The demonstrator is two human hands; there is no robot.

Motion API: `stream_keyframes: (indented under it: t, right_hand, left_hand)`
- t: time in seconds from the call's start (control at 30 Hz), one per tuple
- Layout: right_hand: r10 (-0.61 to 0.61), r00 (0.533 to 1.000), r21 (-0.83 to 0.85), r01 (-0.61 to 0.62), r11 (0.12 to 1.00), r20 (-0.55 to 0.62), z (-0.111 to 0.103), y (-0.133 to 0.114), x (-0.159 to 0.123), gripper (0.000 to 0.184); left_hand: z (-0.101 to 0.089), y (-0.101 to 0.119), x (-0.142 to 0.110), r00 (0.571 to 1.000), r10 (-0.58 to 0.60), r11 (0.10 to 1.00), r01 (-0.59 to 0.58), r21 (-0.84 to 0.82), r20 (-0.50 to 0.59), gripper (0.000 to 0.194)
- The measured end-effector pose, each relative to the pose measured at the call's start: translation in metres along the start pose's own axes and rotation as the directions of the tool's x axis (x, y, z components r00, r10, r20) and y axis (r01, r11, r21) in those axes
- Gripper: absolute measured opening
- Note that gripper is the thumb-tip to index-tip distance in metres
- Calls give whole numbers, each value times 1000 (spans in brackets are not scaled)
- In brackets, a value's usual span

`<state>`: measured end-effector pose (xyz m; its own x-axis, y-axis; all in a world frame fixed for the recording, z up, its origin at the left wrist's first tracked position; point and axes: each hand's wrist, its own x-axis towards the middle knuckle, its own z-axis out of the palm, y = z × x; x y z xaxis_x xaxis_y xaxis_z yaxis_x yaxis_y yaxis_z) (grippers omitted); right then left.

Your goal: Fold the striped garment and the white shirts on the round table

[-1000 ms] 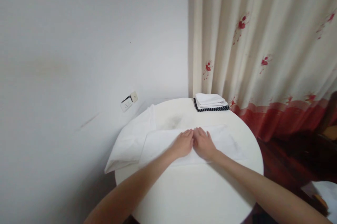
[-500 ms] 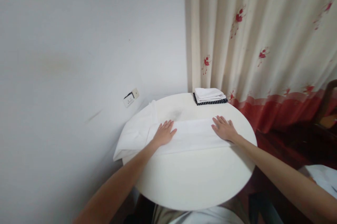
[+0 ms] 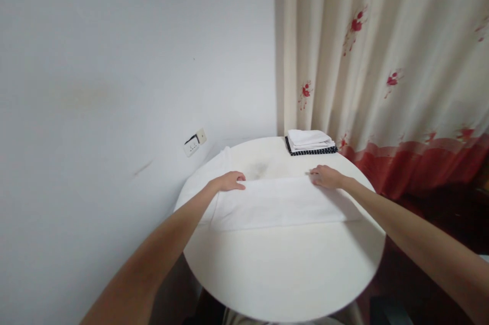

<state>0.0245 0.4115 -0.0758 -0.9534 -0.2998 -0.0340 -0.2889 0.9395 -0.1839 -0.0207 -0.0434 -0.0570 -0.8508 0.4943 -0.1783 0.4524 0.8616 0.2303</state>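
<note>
A long white cloth [image 3: 282, 205], folded into a flat band, lies across a round white table [image 3: 286, 269]. At its left end a wider, looser white part [image 3: 202, 182] spreads toward the wall. My left hand [image 3: 229, 181] is at the band's far edge near the left end, its fingers curled over that edge. Farther right, my right hand [image 3: 327, 177] bends its fingers around the same far edge. Both thumbs rest on the near side of the edge, and the fingertips are partly hidden.
At the table's back right sits a stack of folded white cloth [image 3: 309, 139] on a black-and-white patterned cloth [image 3: 313, 152]. A white wall [image 3: 133, 60] with a socket [image 3: 191, 146] borders the left. A flowered curtain [image 3: 374, 50] hangs behind on the right.
Both hands lay flat and spread on the band before. They have slid to its far edge and their fingers have curled there. The view has shifted slightly.
</note>
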Motion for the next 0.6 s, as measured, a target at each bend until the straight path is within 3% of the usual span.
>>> stream_keyframes:
  t: [0.17,0.27,0.47,0.6]
  right_hand:
    - [-108,978,95,92,991,176,-14,9,27,35]
    - [-159,956,141,127,982,245,-20,14,37,31]
    - [-100,913,262,-7,965,394,-36,9,45,61]
    - [-158,882,241,52,969,443,-46,7,45,32]
  left_hand:
    - [-18,-1,22,974,32,998,-18,-65,223,40]
    - [-28,2,28,955,62,994,-34,-101,291,33]
    - [-33,6,25,936,143,977,-82,-196,320,27]
    - [-40,11,14,953,166,971,-113,-213,253,23]
